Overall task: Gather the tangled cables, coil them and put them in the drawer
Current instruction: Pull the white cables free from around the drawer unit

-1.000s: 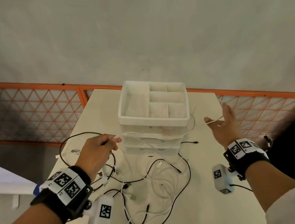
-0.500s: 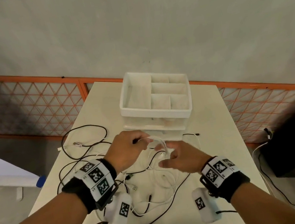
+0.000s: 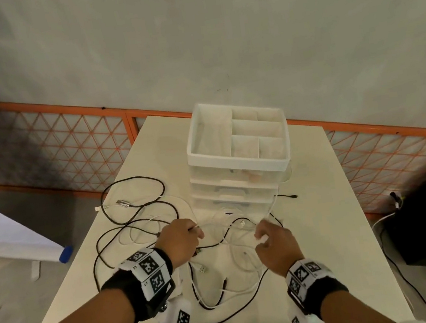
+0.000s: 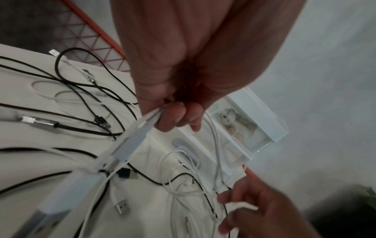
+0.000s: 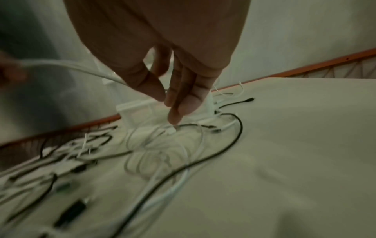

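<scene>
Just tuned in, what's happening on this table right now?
A person is sorting a tangle of black and white cables on the table. The left hand and the right hand each pinch the white cable. The drawer unit stands behind them, its drawers shut. Nothing looks coiled yet.

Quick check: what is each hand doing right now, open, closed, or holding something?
Left hand: closed, pinching a white cable.
Right hand: fingers curled round a white cable.

Both hands, left hand [image 3: 180, 241] and right hand [image 3: 275, 245], pinch a white cable [image 3: 228, 237] above tangled cables [image 3: 137, 218] near the drawer unit [image 3: 238, 157].
</scene>
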The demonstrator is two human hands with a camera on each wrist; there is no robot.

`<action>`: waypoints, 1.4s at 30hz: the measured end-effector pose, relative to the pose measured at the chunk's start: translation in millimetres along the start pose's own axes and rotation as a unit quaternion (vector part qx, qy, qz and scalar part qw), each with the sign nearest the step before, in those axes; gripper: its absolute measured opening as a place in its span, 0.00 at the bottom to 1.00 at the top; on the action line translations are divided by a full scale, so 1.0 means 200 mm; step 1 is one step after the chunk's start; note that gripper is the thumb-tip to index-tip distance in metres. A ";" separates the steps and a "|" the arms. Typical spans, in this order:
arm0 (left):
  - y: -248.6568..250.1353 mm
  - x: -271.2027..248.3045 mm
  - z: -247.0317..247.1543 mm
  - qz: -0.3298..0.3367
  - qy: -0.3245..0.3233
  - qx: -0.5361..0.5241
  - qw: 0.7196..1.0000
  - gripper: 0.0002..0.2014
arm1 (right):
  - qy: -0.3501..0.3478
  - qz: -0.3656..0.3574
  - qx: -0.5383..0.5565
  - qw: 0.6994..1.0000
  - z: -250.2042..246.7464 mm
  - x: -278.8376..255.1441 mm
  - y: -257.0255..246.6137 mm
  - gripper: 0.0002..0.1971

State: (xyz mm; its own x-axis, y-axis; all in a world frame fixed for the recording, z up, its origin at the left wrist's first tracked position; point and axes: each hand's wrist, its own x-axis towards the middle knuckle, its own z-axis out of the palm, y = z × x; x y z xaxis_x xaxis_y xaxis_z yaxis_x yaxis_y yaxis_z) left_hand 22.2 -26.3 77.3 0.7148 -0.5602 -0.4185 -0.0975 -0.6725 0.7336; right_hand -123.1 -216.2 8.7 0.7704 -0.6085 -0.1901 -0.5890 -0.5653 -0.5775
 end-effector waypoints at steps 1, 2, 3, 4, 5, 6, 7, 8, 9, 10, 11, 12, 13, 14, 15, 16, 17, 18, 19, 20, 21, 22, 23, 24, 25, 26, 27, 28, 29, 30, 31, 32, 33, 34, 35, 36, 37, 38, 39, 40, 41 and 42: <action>0.00 0.00 -0.01 0.001 -0.002 -0.005 1.000 0.14 | -0.039 0.002 -0.054 0.998 0.03 -0.01 0.01 0.11; 0.01 0.00 -0.02 0.007 -0.005 -0.006 1.000 0.12 | -0.081 -0.001 -0.090 0.993 0.05 -0.02 0.01 0.10; 0.02 0.00 -0.03 0.013 -0.007 -0.004 1.000 0.10 | -0.121 -0.001 -0.106 0.987 0.07 -0.03 0.02 0.07; 0.03 0.00 -0.03 0.019 -0.010 -0.005 1.000 0.10 | -0.150 -0.001 -0.113 0.982 0.09 -0.03 0.02 0.08; 0.05 0.00 -0.04 0.023 -0.012 -0.011 1.000 0.11 | -0.167 0.000 -0.129 0.977 0.12 -0.03 0.02 0.13; 0.06 0.00 -0.03 0.026 -0.013 -0.020 0.999 0.12 | -0.172 -0.006 -0.156 0.973 0.14 -0.03 0.02 0.17; 0.08 0.00 -0.03 0.033 -0.014 -0.025 0.999 0.12 | -0.173 -0.016 -0.193 0.966 0.17 -0.03 0.01 0.19; 0.10 0.00 -0.03 0.040 -0.015 -0.025 0.999 0.12 | -0.175 -0.031 -0.246 0.953 0.19 -0.03 0.00 0.19; 0.11 0.00 -0.03 0.049 -0.013 -0.022 0.998 0.13 | -0.168 -0.048 -0.296 0.939 0.21 -0.03 -0.02 0.17; 0.13 0.00 -0.02 0.055 -0.009 -0.022 0.998 0.13 | -0.156 -0.064 -0.318 0.933 0.22 -0.04 -0.04 0.16; 0.14 0.00 -0.03 0.059 -0.008 -0.028 0.998 0.13 | -0.140 -0.081 -0.308 0.938 0.20 -0.03 -0.06 0.15; 0.14 0.00 -0.04 0.062 -0.008 -0.038 0.997 0.12 | -0.119 -0.089 -0.271 0.951 0.17 -0.03 -0.09 0.13; 0.14 0.00 -0.05 0.062 -0.009 -0.048 0.997 0.11 | -0.090 -0.094 -0.211 0.969 0.12 -0.01 -0.12 0.12; 0.14 0.01 -0.07 0.059 -0.007 -0.057 0.997 0.10 | -0.060 -0.098 -0.146 0.983 0.06 0.01 -0.16 0.12; 0.15 0.01 -0.08 0.054 -0.003 -0.066 0.996 0.09 | -0.027 -0.108 -0.085 0.990 -0.03 0.03 -0.20 0.12; 0.14 0.01 -0.10 0.048 0.003 -0.078 0.996 0.09 | 0.006 -0.113 -0.020 0.993 -0.12 0.04 -0.24 0.10; 0.15 0.02 -0.11 0.042 0.009 -0.091 0.995 0.09 | 0.039 -0.127 0.044 0.990 -0.22 0.05 -0.28 0.07; 0.15 0.02 -0.12 0.035 0.015 -0.104 0.994 0.09 | 0.074 -0.137 0.091 0.984 -0.32 0.06 -0.31 0.07; 0.16 0.01 -0.13 0.032 0.019 -0.116 0.993 0.09 | 0.104 -0.145 0.129 0.975 -0.41 0.06 -0.35 0.10; 0.17 0.01 -0.13 0.032 0.022 -0.131 0.991 0.09 | 0.121 -0.154 0.164 0.967 -0.50 0.05 -0.38 0.11; 0.19 0.01 -0.14 0.035 0.026 -0.147 0.988 0.09 | 0.125 -0.161 0.191 0.960 -0.56 0.04 -0.40 0.09; 0.21 0.01 -0.15 0.040 0.032 -0.169 0.984 0.09 | 0.114 -0.168 0.207 0.957 -0.59 0.02 -0.42 0.07; 0.23 0.01 -0.16 0.046 0.036 -0.198 0.979 0.09 | 0.094 -0.179 0.208 0.957 -0.60 0.01 -0.43 0.06; 0.26 0.00 -0.17 0.052 0.034 -0.233 0.970 0.09 | 0.070 -0.191 0.193 0.960 -0.58 -0.01 -0.44 0.05; 0.30 -0.01 -0.17 0.059 0.023 -0.270 0.961 0.09 | 0.052 -0.201 0.171 0.963 -0.55 -0.03 -0.45 0.04; 0.33 -0.02 -0.17 0.070 0.002 -0.301 0.951 0.08 | 0.042 -0.209 0.158 0.964 -0.52 -0.04 -0.46 0.04; 0.37 -0.03 -0.16 0.082 -0.024 -0.322 0.943 0.08 | 0.040 -0.214 0.156 0.964 -0.50 -0.05 -0.47 0.04; 0.39 -0.05 -0.15 0.093 -0.051 -0.330 0.938 0.07 | 0.048 -0.216 0.158 0.962 -0.48 -0.05 -0.49 0.04; 0.42 -0.06 -0.14 0.100 -0.073 -0.326 0.937 0.08 | 0.061 -0.215 0.162 0.961 -0.47 -0.05 -0.50 0.04; 0.44 -0.07 -0.12 0.104 -0.088 -0.315 0.939 0.08 | 0.074 -0.212 0.166 0.960 -0.47 -0.05 -0.51 0.04; 0.45 -0.08 -0.11 0.105 -0.099 -0.305 0.941 0.09 | 0.087 -0.209 0.170 0.959 -0.47 -0.04 -0.52 0.03; 0.45 -0.08 -0.10 0.105 -0.106 -0.299 0.942 0.09 | 0.102 -0.207 0.172 0.958 -0.48 -0.04 -0.53 0.03; 0.45 -0.08 -0.09 0.104 -0.110 -0.298 0.942 0.09 | 0.117 -0.205 0.173 0.956 -0.49 -0.05 -0.54 0.03; 0.45 -0.08 -0.09 0.103 -0.109 -0.297 0.943 0.09 | 0.130 -0.201 0.174 0.955 -0.51 -0.05 -0.55 0.03; 0.45 -0.07 -0.10 0.103 -0.102 -0.293 0.945 0.09 | 0.141 -0.193 0.178 0.955 -0.53 -0.04 -0.54 0.04; 0.44 -0.07 -0.11 0.107 -0.090 -0.283 0.949 0.10 | 0.151 -0.180 0.181 0.955 -0.55 -0.03 -0.51 0.05; 0.44 -0.07 -0.13 0.116 -0.072 -0.268 0.954 0.10 | 0.159 -0.165 0.179 0.957 -0.57 -0.02 -0.48 0.06; 0.44 -0.07 -0.16 0.130 -0.051 -0.249 0.959 0.10 | 0.165 -0.146 0.166 0.961 -0.59 -0.01 -0.43 0.07; 0.45 -0.07 -0.20 0.146 -0.029 -0.231 0.962 0.09 | 0.166 -0.119 0.143 0.968 -0.61 0.01 -0.37 0.07; 0.45 -0.08 -0.23 0.160 -0.011 -0.220 0.962 0.10 | 0.162 -0.085 0.111 0.977 -0.62 0.02 -0.31 0.07; 0.45 -0.08 -0.27 0.171 0.002 -0.217 0.961 0.11 | 0.150 -0.045 0.079 0.985 -0.61 0.03 -0.25 0.07; 0.45 -0.09 -0.29 0.180 0.010 -0.212 0.960 0.12 | 0.135 -0.002 0.053 0.989 -0.60 0.05 -0.19 0.08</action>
State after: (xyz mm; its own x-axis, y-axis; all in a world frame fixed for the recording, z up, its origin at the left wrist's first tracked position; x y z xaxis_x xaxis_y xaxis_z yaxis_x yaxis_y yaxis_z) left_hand 40.8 -49.6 181.1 0.7009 -0.7074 -0.0908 -0.0516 -0.1773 0.9828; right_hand -123.3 -267.6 124.7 0.6710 -0.7411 0.0231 -0.5461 -0.5150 -0.6607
